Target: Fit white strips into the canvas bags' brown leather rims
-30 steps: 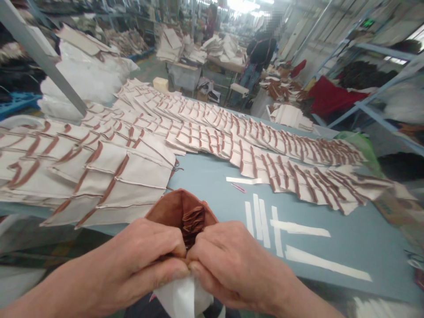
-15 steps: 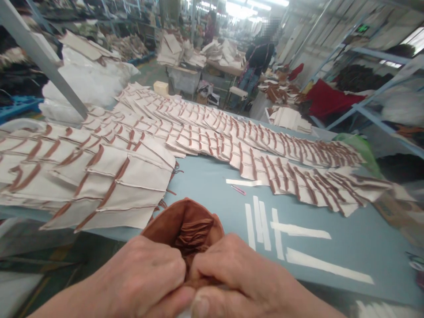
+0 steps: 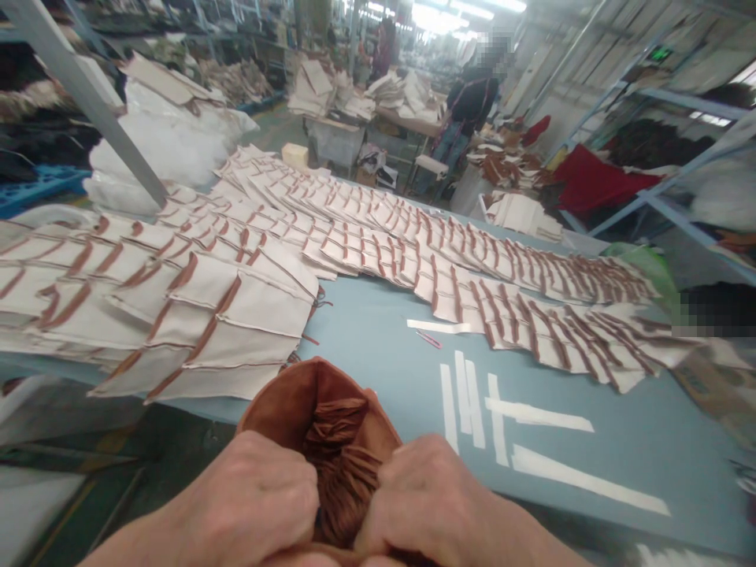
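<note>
A brown leather-like pouch [image 3: 287,405] sits at the near edge of the table, its mouth open toward me. Inside it show bunched brown strips or folds [image 3: 348,492]; I cannot tell which. My left hand [image 3: 263,488] is closed on the left side of the pouch's rim. On the right side of the rim, my right hand [image 3: 422,496] is closed in the same way. A gap lies between the two fists, and the fingertips are mostly hidden beneath them.
Overlapping cream panels with brown seams [image 3: 230,323] cover the table's left and far side. Several cream strips [image 3: 537,413] and a small pink tool [image 3: 429,339] lie on the blue tabletop [image 3: 366,315]. A grey post [image 3: 88,102] rises at left. A person [image 3: 469,102] stands further back.
My fists were together and have drawn apart, spreading the pouch's mouth wider, so more of the brown folds inside show. The view has shifted slightly.
</note>
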Demonstrator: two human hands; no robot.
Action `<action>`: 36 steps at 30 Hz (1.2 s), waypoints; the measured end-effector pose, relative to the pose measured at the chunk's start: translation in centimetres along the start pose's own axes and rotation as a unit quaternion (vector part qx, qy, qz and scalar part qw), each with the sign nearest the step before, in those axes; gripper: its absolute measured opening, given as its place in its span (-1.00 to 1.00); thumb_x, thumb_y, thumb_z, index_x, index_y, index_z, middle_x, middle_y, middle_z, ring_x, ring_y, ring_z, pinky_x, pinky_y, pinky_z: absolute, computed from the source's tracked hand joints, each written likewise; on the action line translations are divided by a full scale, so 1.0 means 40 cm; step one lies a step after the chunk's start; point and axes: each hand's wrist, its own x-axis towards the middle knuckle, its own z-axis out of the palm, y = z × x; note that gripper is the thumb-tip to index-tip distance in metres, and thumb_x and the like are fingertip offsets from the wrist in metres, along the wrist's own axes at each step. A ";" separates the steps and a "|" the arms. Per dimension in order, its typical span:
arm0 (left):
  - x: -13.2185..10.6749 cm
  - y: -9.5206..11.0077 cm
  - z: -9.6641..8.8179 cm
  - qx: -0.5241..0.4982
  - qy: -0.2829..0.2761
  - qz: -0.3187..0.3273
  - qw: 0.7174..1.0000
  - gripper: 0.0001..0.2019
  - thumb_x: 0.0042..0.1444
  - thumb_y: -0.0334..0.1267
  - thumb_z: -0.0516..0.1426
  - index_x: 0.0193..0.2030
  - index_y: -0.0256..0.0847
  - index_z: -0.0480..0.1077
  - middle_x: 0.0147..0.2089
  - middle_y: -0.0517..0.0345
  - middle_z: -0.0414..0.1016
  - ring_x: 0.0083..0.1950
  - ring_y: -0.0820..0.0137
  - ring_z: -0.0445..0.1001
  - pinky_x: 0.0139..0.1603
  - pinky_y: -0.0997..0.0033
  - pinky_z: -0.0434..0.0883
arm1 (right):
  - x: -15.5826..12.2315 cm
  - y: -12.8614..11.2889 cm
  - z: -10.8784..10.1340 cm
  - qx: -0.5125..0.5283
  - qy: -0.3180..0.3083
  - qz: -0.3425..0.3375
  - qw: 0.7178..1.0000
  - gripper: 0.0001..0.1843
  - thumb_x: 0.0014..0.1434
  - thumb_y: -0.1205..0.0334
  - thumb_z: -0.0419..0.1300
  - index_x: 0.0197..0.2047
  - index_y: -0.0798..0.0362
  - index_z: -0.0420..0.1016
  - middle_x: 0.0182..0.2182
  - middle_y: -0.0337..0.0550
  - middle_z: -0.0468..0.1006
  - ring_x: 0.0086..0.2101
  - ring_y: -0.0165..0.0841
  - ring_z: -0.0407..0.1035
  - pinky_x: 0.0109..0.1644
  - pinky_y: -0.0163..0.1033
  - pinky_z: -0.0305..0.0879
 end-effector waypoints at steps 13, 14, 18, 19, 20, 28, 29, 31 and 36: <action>-0.001 -0.098 -0.034 -0.024 0.075 -0.005 0.997 -0.43 0.66 0.03 -0.14 -0.45 -0.14 0.11 -0.56 0.40 0.17 -0.54 0.50 0.18 -0.45 0.40 0.17 | 0.010 -0.053 -0.037 -0.045 0.101 -0.011 0.994 -0.38 0.63 -0.12 0.07 -0.46 0.02 0.36 -0.62 -0.36 0.46 -0.55 -0.52 0.30 -0.34 -0.33 0.17; -0.001 -0.107 -0.027 -0.041 0.077 -0.011 0.996 -0.42 0.66 0.02 -0.15 -0.46 -0.14 0.10 -0.56 0.39 0.15 -0.54 0.49 0.15 -0.46 0.38 0.15 | 0.010 -0.048 -0.029 -0.040 0.098 -0.020 0.994 -0.37 0.64 -0.10 0.05 -0.47 0.01 0.35 -0.63 -0.36 0.43 -0.56 -0.51 0.28 -0.35 -0.32 0.17; -0.001 -0.138 0.015 -0.097 0.096 -0.046 0.990 -0.39 0.66 -0.01 -0.25 -0.50 -0.11 0.04 -0.56 0.33 0.11 -0.54 0.44 0.09 -0.46 0.30 0.10 | 0.030 -0.010 0.031 -0.031 0.095 -0.113 0.989 -0.38 0.62 -0.05 0.11 -0.51 -0.02 0.33 -0.71 -0.42 0.26 -0.65 -0.48 0.11 -0.42 -0.30 0.13; -0.002 -0.146 0.028 -0.103 0.099 -0.052 0.988 -0.39 0.66 0.00 -0.27 -0.51 -0.10 0.04 -0.56 0.32 0.13 -0.54 0.44 0.11 -0.46 0.30 0.11 | 0.037 -0.002 0.046 -0.032 0.106 -0.121 0.986 -0.38 0.59 -0.08 0.17 -0.52 -0.02 0.33 -0.72 -0.43 0.24 -0.65 -0.48 0.09 -0.44 -0.29 0.11; -0.002 -0.154 0.040 -0.108 0.100 -0.057 0.987 -0.38 0.65 0.03 -0.29 -0.51 -0.09 0.04 -0.56 0.31 0.14 -0.55 0.44 0.13 -0.46 0.31 0.13 | 0.045 0.002 0.059 -0.036 0.119 -0.124 0.984 -0.38 0.54 -0.13 0.22 -0.53 -0.02 0.32 -0.71 -0.44 0.24 -0.66 -0.48 0.07 -0.45 -0.28 0.08; -0.025 -0.181 0.070 -0.113 0.105 -0.100 0.983 -0.33 0.62 0.10 -0.35 -0.50 -0.11 0.13 -0.56 0.29 0.18 -0.54 0.43 0.16 -0.44 0.33 0.17 | 0.046 -0.012 0.049 -0.101 0.159 -0.111 0.976 -0.39 0.53 -0.15 0.23 -0.49 0.01 0.29 -0.68 -0.41 0.31 -0.63 -0.50 0.08 -0.47 -0.26 -0.02; -0.028 -0.181 0.060 -0.107 0.103 -0.098 0.984 -0.33 0.62 0.11 -0.35 -0.50 -0.11 0.13 -0.56 0.30 0.17 -0.53 0.42 0.14 -0.44 0.32 0.16 | 0.043 -0.016 0.035 -0.091 0.157 -0.098 0.979 -0.39 0.54 -0.14 0.22 -0.48 0.01 0.29 -0.67 -0.40 0.33 -0.62 -0.50 0.11 -0.45 -0.26 0.00; -0.032 -0.181 0.031 -0.093 0.096 -0.094 0.987 -0.31 0.61 0.15 -0.35 -0.51 -0.11 0.12 -0.56 0.30 0.15 -0.53 0.41 0.12 -0.42 0.30 0.15 | 0.038 -0.029 0.004 -0.064 0.140 -0.074 0.985 -0.39 0.57 -0.14 0.18 -0.47 0.00 0.29 -0.65 -0.38 0.36 -0.60 -0.49 0.16 -0.43 -0.27 0.04; -0.022 -0.168 -0.051 -0.060 0.044 -0.097 0.992 -0.33 0.59 0.21 -0.22 -0.45 -0.15 0.28 -0.46 0.25 0.34 -0.42 0.37 0.30 -0.31 0.32 0.24 | 0.024 -0.057 -0.078 -0.036 0.174 -0.024 0.984 -0.36 0.59 -0.10 0.09 -0.52 -0.05 0.09 -0.67 -0.36 0.14 -0.60 -0.42 0.08 -0.45 -0.22 0.00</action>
